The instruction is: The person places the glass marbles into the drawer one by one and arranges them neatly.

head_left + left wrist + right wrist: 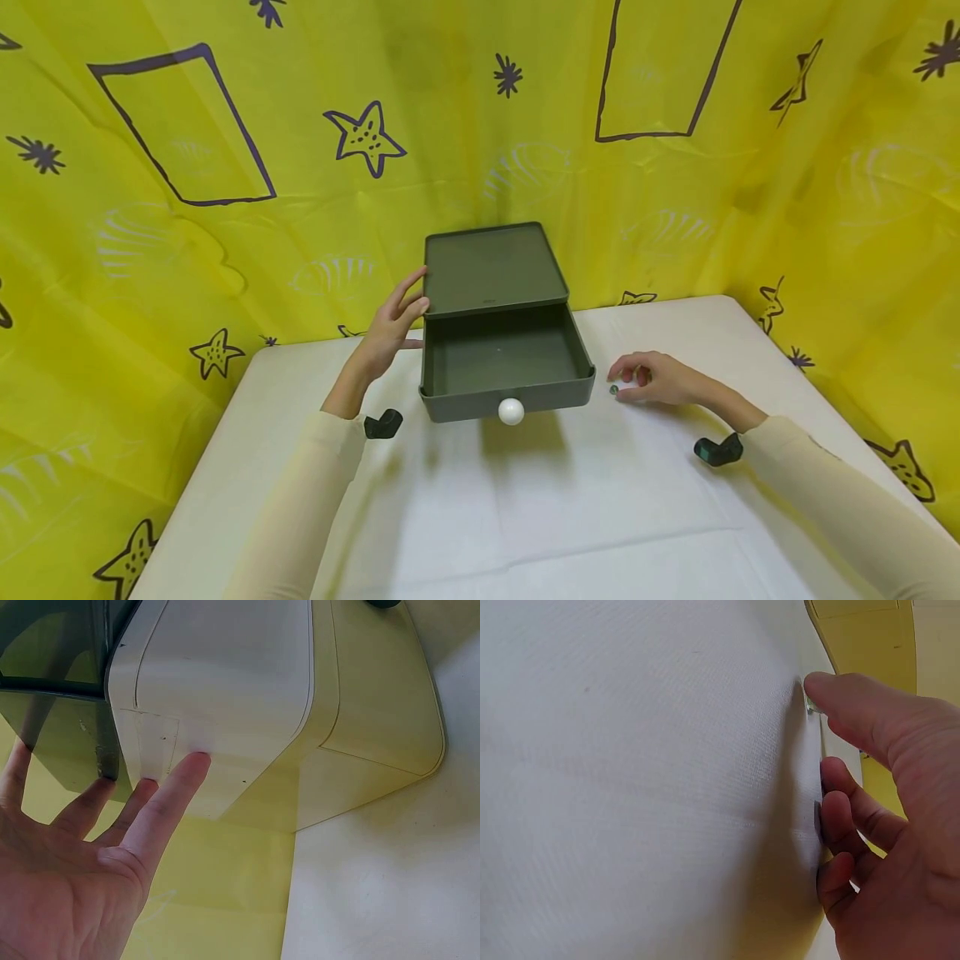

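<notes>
A dark green drawer unit (495, 267) stands on the table with its top drawer (506, 397) pulled out, a white knob (512, 412) on the front. The drawer's inside shows bare. My left hand (386, 333) rests spread fingers (171, 799) against the unit's side, where paler lower drawers (225, 675) are also visible. To the right of the drawer, low over the table, is my right hand (654, 379), its fingers loosely bent. A small green marble-like piece (613, 389) lies at its thumb tip; in the right wrist view the thumb (870, 712) partly covers it.
A white-covered table (615, 517) carries the unit. Yellow curtains (450, 50) with dark star drawings hang behind and at both sides, close to the unit's back. A dark wrist camera (384, 424) sits on the left wrist, another (718, 450) on the right.
</notes>
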`<state>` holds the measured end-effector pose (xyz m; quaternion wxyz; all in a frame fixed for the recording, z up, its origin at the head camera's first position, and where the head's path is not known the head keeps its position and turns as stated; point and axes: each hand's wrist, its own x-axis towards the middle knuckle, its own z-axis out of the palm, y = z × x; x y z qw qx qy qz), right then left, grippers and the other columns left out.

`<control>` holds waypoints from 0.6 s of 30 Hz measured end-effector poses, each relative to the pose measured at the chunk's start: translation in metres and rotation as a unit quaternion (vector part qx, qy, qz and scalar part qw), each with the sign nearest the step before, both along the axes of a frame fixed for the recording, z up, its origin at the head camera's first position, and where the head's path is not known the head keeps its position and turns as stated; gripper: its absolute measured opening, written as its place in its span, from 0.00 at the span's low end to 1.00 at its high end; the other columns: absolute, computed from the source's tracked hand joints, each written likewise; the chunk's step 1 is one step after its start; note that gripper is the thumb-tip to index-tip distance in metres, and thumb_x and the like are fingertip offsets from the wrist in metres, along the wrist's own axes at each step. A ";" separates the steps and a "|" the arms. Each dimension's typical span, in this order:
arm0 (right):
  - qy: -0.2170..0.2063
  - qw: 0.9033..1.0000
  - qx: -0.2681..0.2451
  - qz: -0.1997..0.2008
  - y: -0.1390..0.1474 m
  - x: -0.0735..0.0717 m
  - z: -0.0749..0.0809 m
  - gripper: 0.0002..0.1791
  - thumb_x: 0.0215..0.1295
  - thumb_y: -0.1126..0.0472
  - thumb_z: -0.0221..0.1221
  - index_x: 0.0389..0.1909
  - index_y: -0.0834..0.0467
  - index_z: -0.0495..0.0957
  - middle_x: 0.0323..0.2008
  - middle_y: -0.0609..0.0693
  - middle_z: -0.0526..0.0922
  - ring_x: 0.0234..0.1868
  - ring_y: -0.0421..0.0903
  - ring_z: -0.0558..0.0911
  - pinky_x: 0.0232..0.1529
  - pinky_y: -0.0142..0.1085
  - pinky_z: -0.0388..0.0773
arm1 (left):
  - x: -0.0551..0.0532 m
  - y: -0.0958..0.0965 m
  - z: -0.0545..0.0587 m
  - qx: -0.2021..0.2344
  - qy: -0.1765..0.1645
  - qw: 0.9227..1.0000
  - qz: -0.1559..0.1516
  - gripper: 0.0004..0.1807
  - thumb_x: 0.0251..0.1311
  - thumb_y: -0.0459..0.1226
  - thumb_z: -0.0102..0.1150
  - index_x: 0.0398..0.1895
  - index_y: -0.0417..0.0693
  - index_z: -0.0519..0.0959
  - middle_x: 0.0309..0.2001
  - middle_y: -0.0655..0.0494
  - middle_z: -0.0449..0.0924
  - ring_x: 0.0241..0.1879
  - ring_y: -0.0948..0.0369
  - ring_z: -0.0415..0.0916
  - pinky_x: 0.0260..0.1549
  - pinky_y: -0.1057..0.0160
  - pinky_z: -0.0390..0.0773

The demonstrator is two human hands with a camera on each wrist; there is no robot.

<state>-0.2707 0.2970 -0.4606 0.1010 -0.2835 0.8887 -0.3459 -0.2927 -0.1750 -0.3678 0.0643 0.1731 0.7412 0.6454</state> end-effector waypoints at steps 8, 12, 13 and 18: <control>0.001 1.000 0.002 -0.008 0.000 0.001 -0.002 0.09 0.64 0.58 0.71 0.44 0.51 0.86 0.38 0.48 0.78 0.34 0.44 0.72 0.37 0.33 0.69 | 0.000 0.000 0.001 0.001 0.000 1.000 0.001 0.34 0.76 0.48 0.50 0.82 0.71 0.55 0.80 0.49 0.51 0.77 0.46 0.55 0.57 0.27 0.70; 0.003 1.000 0.006 -0.012 0.000 0.001 -0.004 0.08 0.64 0.58 0.71 0.43 0.50 0.86 0.37 0.46 0.78 0.35 0.45 0.72 0.38 0.33 0.69 | 0.001 0.000 0.001 -0.001 0.000 1.000 0.002 0.34 0.76 0.48 0.51 0.82 0.71 0.55 0.80 0.48 0.51 0.77 0.46 0.55 0.57 0.27 0.70; 0.004 1.000 0.006 -0.012 0.000 0.001 -0.004 0.07 0.64 0.58 0.71 0.42 0.50 0.86 0.36 0.46 0.78 0.35 0.45 0.73 0.38 0.33 0.70 | 0.001 0.000 0.001 -0.001 0.000 1.000 0.002 0.34 0.76 0.48 0.51 0.82 0.71 0.55 0.80 0.48 0.51 0.77 0.46 0.55 0.57 0.27 0.70; 0.008 1.000 0.008 -0.012 0.001 0.001 -0.005 0.06 0.65 0.58 0.71 0.41 0.49 0.86 0.35 0.45 0.78 0.36 0.45 0.73 0.38 0.33 0.70 | 0.002 0.001 0.001 0.000 -0.001 1.000 0.001 0.34 0.76 0.48 0.50 0.82 0.71 0.55 0.80 0.48 0.51 0.76 0.46 0.56 0.57 0.27 0.70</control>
